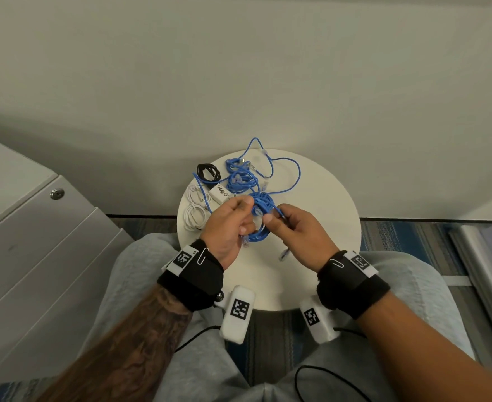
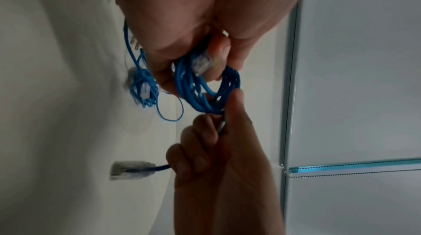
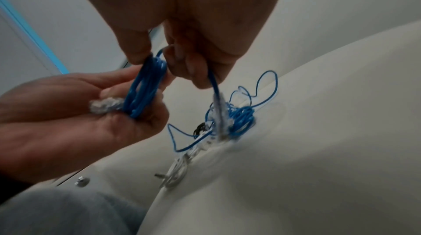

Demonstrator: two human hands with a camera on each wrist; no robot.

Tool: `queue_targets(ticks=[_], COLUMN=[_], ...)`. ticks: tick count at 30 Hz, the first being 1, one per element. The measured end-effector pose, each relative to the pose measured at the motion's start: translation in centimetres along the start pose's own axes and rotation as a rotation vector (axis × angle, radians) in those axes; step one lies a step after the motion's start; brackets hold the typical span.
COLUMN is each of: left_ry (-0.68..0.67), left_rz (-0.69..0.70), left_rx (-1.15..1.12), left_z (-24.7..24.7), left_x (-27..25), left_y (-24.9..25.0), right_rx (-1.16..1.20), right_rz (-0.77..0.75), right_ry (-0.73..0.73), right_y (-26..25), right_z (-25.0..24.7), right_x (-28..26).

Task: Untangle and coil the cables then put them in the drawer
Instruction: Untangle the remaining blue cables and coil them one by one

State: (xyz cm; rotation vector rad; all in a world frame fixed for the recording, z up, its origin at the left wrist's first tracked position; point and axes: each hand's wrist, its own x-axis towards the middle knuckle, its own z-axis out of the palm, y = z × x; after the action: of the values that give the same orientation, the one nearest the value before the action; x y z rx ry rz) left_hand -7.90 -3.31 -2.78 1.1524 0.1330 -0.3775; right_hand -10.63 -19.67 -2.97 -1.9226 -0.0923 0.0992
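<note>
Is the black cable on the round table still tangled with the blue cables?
No: the black cable lies as its own small coil at the table's left rim, beside the blue tangle.

A round white worktop (image 1: 311, 216) stands against a pale wall (image 1: 239, 68), with striped blue-grey carpet (image 1: 407, 236) at its three o'clock, grey trousers (image 1: 140, 271) at its six o'clock, and a small white box (image 1: 220, 193) lying on it toward ten o'clock.
</note>
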Motion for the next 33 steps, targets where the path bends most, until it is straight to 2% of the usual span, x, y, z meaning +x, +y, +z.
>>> queue_targets(ticks=[4, 9, 12, 14, 16, 22, 25, 27, 29, 31, 33], left_ry=[-0.025, -0.078, -0.115, -0.156, -0.209, -0.316, -0.368, -0.343, -0.251, -0.132, -0.064], left_rz=[-0.039, -0.081, -0.134, -0.178, -0.218, -0.351, -0.365, -0.364, -0.332, -0.26, -0.208], left_rx=[0.098, 0.08, 0.111, 0.135, 0.091, -0.26, -0.309, -0.28, -0.208, -0.095, 0.001], left_z=[-0.9, -0.7, -0.6, -0.3, 0.1, 0.7, 0.6, 0.7, 0.8, 0.8, 0.9], left_x=[0.1, -0.3, -0.4, -0.6, -0.8, -1.2, -1.2, -1.0, -0.8, -0.5, -0.6], left_y=[0.0, -0.2, -0.5, -0.7, -0.7, -0.3, -0.5, -0.7, -0.9, -1.2, -1.3], right_rx=[0.061, -0.177, 0.034, 0.161, 0.267, 0.526, 0.603, 0.621, 0.547, 0.411, 0.215], right_rz=[0.058, 0.083, 0.118, 0.115, 0.129, 0.238, 0.269, 0.275, 0.256, 0.212, 0.136], right_ry=[0.093, 0.135, 0.244, 0.263, 0.252, 0.178, 0.125, 0.123, 0.159, 0.164, 0.077], right_y=[0.2, 1.9, 1.6, 1.1, 0.9, 0.5, 0.5, 0.4, 0.4, 0.6, 0.9], right_z=[-1.9, -3.1, -3.4, -3.1, -2.7, -1.3, -0.7, -0.5, -0.3, -0.3, -0.5], right_x=[0.5, 0.7, 1.0, 1.0, 1.0, 0.8, 0.8, 0.7, 0.7, 0.8, 0.9])
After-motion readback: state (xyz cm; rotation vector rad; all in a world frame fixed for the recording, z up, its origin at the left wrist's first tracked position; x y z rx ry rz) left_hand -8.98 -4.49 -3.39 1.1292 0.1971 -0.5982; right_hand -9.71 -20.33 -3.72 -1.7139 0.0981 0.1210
